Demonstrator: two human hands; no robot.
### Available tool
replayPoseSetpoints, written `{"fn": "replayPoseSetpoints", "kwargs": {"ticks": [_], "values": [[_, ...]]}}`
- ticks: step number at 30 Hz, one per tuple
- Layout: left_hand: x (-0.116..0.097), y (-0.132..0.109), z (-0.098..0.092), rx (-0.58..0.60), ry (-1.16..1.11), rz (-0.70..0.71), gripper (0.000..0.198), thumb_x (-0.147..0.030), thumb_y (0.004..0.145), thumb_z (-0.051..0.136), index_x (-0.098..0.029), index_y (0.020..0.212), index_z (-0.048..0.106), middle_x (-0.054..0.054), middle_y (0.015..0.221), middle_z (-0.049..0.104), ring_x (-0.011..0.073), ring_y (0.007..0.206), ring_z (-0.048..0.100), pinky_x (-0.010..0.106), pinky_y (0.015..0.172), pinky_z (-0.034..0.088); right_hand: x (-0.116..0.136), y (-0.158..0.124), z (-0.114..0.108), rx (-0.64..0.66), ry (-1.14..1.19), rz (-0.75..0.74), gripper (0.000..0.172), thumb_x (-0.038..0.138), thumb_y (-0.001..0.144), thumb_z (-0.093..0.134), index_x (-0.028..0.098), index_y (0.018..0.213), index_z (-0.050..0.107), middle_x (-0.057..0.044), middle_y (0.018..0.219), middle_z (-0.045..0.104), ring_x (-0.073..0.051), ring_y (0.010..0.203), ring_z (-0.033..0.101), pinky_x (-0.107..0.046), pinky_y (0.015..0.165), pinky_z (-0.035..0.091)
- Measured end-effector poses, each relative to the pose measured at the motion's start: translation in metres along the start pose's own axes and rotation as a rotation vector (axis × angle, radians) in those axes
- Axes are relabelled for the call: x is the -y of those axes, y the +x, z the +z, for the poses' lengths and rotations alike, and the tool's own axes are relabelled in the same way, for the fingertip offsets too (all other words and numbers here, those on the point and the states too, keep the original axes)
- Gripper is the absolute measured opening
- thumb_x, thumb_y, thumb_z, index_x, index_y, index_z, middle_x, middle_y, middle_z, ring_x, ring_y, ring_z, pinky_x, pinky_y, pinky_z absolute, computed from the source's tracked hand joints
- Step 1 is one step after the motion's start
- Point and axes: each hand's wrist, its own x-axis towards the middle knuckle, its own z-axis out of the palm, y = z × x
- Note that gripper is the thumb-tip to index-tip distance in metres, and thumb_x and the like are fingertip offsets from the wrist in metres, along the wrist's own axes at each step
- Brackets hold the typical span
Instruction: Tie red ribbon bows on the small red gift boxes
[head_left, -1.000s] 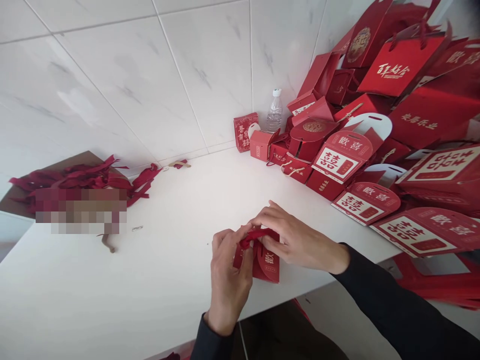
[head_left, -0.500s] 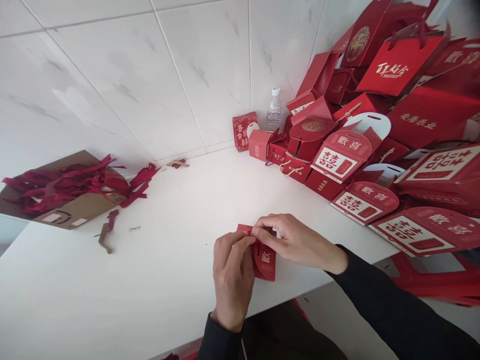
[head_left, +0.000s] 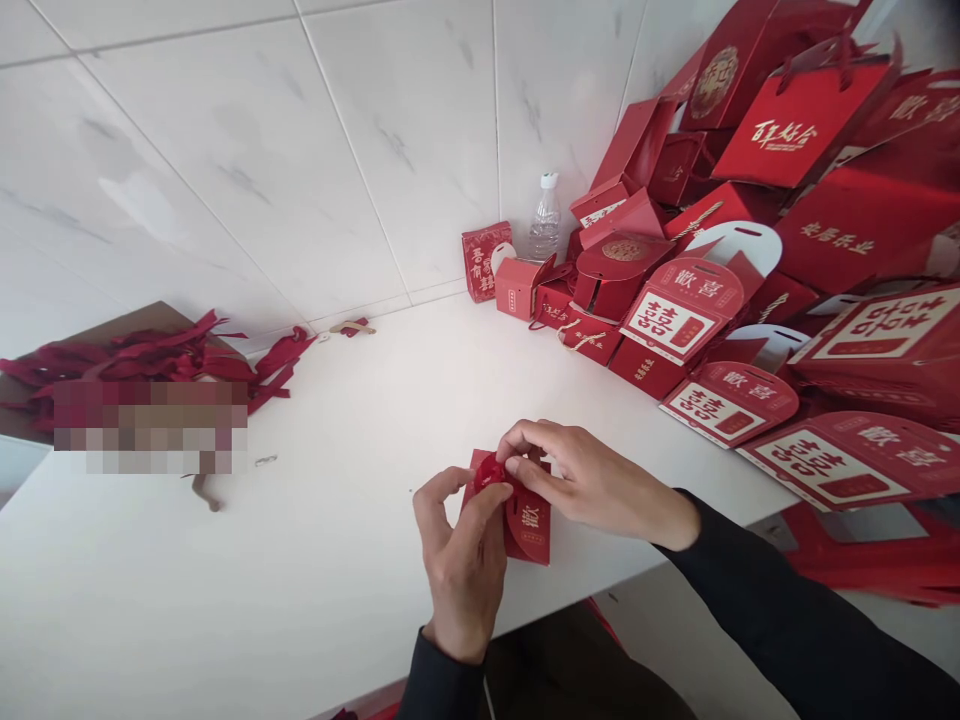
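Observation:
A small red box with pale characters lies near the front edge of the white table, under my fingers. On its upper left part is a glossy red ribbon, bunched up. My left hand is at the left side of the box, its thumb and index finger curved round the ribbon and touching it. From the right, my right hand pinches at the ribbon with thumb and index finger. Its other fingers are curled and partly hidden.
At the left stands a cardboard box heaped with dark red ribbons, its front pixelated. Many red gift boxes and bags are piled at the right. A clear bottle stands by the tiled wall.
My left hand's fingers have spread apart and shifted slightly left, showing the bunched ribbon between my hands. My right hand has barely moved.

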Motion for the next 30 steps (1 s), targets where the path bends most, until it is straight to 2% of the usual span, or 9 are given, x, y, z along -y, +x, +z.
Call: {"fn": "replayPoseSetpoints", "kwargs": {"ticks": [2, 6, 11, 14, 19, 24, 30], "values": [[0.000, 0.001, 0.001, -0.027, 0.007, 0.016, 0.026, 0.003, 0.087, 0.063, -0.022, 0.094, 0.070, 0.003, 0.102, 0.045, 0.0114, 0.093, 0.056, 0.020, 0.068, 0.055, 0.000, 0.000, -0.001, 0.008, -0.005, 0.001, 0.013, 0.018, 0.101, 0.052, 0.020, 0.099, 0.064, -0.001, 0.097, 0.070, -0.015, 0.084, 0.064, -0.027, 0.074, 0.047], [0.000, 0.003, 0.002, -0.055, -0.002, 0.056, 0.024, 0.002, 0.088, 0.063, -0.020, 0.095, 0.071, 0.002, 0.095, 0.044, 0.0093, 0.084, 0.054, 0.017, 0.061, 0.052, -0.002, 0.001, -0.002, 0.042, -0.023, -0.032, 0.013, 0.018, 0.099, 0.054, 0.019, 0.101, 0.066, -0.003, 0.105, 0.070, -0.018, 0.098, 0.063, -0.029, 0.084, 0.046], [0.002, 0.003, 0.003, -0.042, -0.033, 0.070, 0.029, 0.005, 0.086, 0.062, -0.020, 0.100, 0.070, 0.002, 0.093, 0.049, 0.0093, 0.083, 0.057, 0.018, 0.062, 0.052, -0.004, 0.001, -0.002, 0.040, 0.031, -0.011, 0.009, 0.021, 0.099, 0.056, 0.019, 0.096, 0.064, -0.001, 0.093, 0.065, -0.014, 0.079, 0.059, -0.027, 0.071, 0.045], [0.002, 0.002, 0.002, -0.035, -0.052, 0.061, 0.037, 0.007, 0.086, 0.061, -0.018, 0.112, 0.066, 0.003, 0.096, 0.059, 0.0105, 0.085, 0.061, 0.020, 0.066, 0.054, -0.003, 0.000, -0.002, 0.035, 0.057, 0.009, 0.008, 0.021, 0.099, 0.056, 0.020, 0.095, 0.063, 0.000, 0.092, 0.065, -0.013, 0.078, 0.059, -0.026, 0.069, 0.045], [-0.001, -0.001, -0.002, -0.063, -0.030, 0.021, 0.040, 0.004, 0.084, 0.066, -0.015, 0.118, 0.061, 0.004, 0.093, 0.067, 0.0111, 0.082, 0.064, 0.020, 0.065, 0.054, -0.001, -0.003, -0.003, -0.026, 0.007, 0.059, 0.009, 0.020, 0.097, 0.056, 0.021, 0.091, 0.063, 0.002, 0.089, 0.066, -0.013, 0.076, 0.057, -0.026, 0.065, 0.042], [-0.007, -0.008, -0.008, -0.048, 0.033, -0.062, 0.032, 0.000, 0.085, 0.066, -0.017, 0.113, 0.065, 0.004, 0.094, 0.070, 0.0125, 0.087, 0.066, 0.022, 0.075, 0.056, -0.004, -0.007, -0.002, -0.064, -0.056, 0.085, 0.009, 0.019, 0.095, 0.056, 0.021, 0.088, 0.062, 0.002, 0.087, 0.065, -0.014, 0.076, 0.056, -0.027, 0.063, 0.040], [-0.014, -0.011, -0.021, -0.017, 0.101, -0.185, 0.024, -0.008, 0.089, 0.066, -0.020, 0.110, 0.069, 0.001, 0.088, 0.068, 0.0098, 0.076, 0.063, 0.021, 0.074, 0.053, -0.009, -0.011, -0.004, -0.128, -0.097, 0.143, 0.013, 0.020, 0.094, 0.055, 0.021, 0.081, 0.061, 0.002, 0.083, 0.065, -0.015, 0.074, 0.055, -0.029, 0.064, 0.040]]}}
